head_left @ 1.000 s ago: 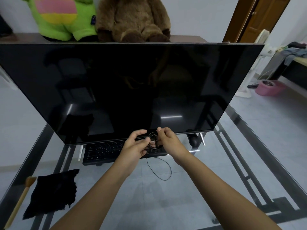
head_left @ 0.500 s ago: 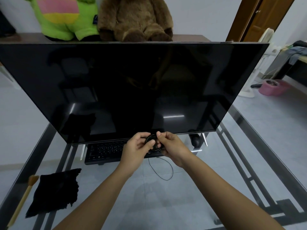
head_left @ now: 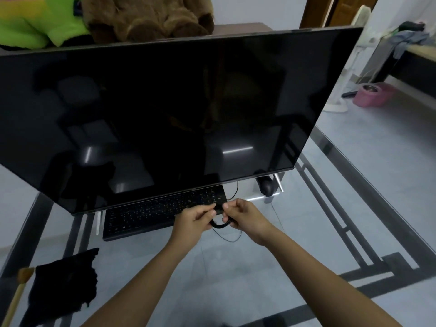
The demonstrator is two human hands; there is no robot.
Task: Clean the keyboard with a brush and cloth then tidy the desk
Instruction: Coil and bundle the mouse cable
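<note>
A black keyboard (head_left: pixel 153 213) lies on the glass desk (head_left: pixel 306 232), partly under the big dark monitor (head_left: pixel 165 114). My left hand (head_left: pixel 195 220) and my right hand (head_left: pixel 245 217) meet at the keyboard's right end, both pinching a small coil of thin black cable (head_left: pixel 220 225). A loose loop of that cable hangs below onto the glass, and another strand runs up behind the monitor. A black cloth (head_left: pixel 63 286) lies crumpled at the near left. Beside it a wooden-handled brush (head_left: pixel 20 293) lies at the desk's left edge.
A black mouse (head_left: pixel 266 186) sits under the monitor's right corner. Green and brown plush toys (head_left: pixel 146 17) sit on a shelf behind the screen. A pink bowl (head_left: pixel 372 94) and a white fan base (head_left: pixel 335 106) stand on the floor at the right.
Both hands have drawn back a little from under the monitor toward me with the coiled cable. The view has tilted down and left.
</note>
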